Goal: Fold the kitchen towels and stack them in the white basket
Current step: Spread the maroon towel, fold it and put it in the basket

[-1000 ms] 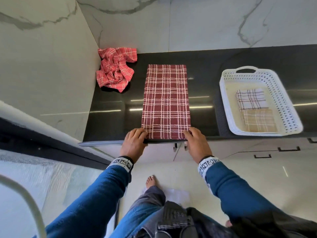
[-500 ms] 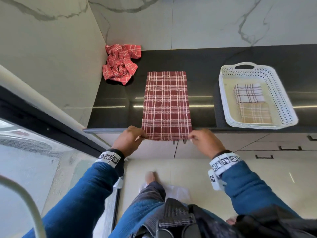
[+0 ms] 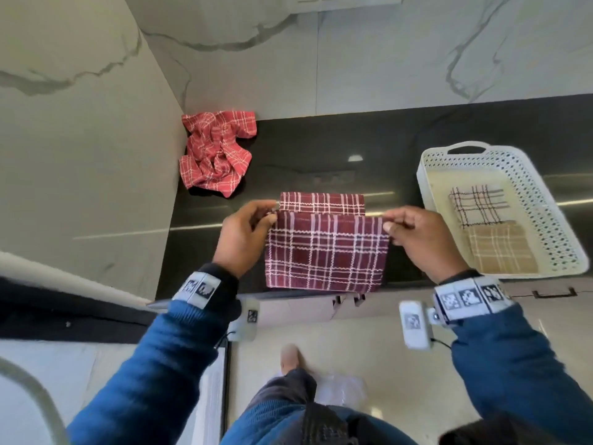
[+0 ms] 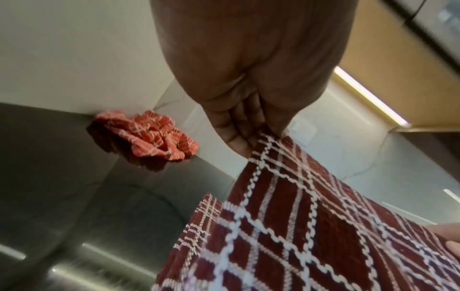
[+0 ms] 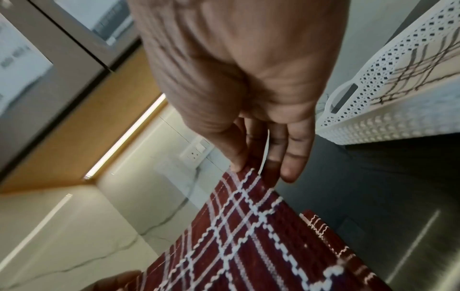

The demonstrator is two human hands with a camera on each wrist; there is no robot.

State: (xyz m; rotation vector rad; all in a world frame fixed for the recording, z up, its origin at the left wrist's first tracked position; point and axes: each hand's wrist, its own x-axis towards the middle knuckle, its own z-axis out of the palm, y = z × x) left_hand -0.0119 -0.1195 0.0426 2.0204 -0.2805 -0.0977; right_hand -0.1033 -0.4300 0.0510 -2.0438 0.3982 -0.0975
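Towel near edge lifted, folding back.

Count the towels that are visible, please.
4: dark red towel held in both hands, crumpled red towel in the counter corner, white towel and beige towel in the basket. Others may hide beneath.

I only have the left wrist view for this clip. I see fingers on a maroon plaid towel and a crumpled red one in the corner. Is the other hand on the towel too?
Observer: Yes. The right hand pinches the opposite corner of the maroon towel.
Reviewer: Is the basket anywhere near?
Observer: The white basket sits on the counter to the person's right of the towel.
Reviewer: Anything in it yet?
Observer: Two folded towels lie side by side in it: a white plaid towel and a tan plaid towel.
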